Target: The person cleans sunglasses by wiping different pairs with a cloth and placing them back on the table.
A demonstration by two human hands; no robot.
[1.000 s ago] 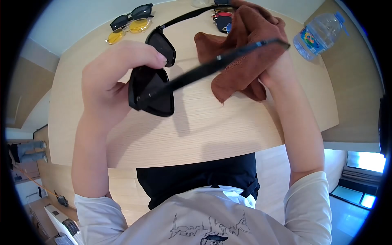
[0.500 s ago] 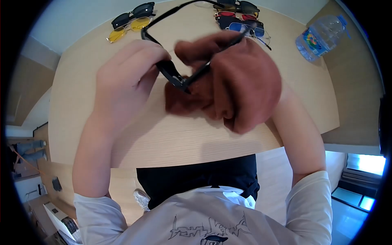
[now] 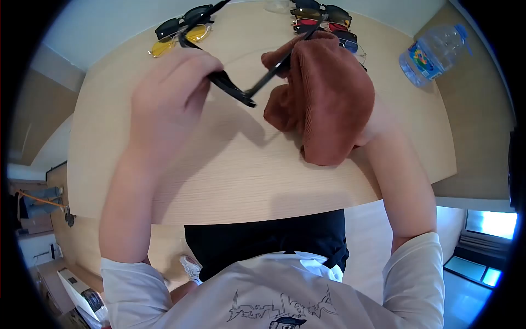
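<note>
Black sunglasses [image 3: 233, 89] are held above the table by my left hand [image 3: 170, 96], its fingers closed on the front of the frame. Both temples point away from me, the right one reaching up beside the cloth. A brown cloth [image 3: 335, 98] drapes over my right hand [image 3: 372, 123] and hides most of its fingers; the hand is closed on it. The cloth's left part lies against or very near the right temple; whether they touch is unclear.
Dark glasses [image 3: 183, 21] and yellow-lensed glasses [image 3: 163, 47] lie at the back left of the table [image 3: 246, 186]. Several more glasses [image 3: 337, 24] lie at the back centre. A plastic bottle [image 3: 430, 55] is at the right. Another person's legs [image 3: 44, 202] show far left.
The sunglasses have turned from lenses facing me to a view along the frame's edge. The cloth first moved left over them, then back right, off the lens area.
</note>
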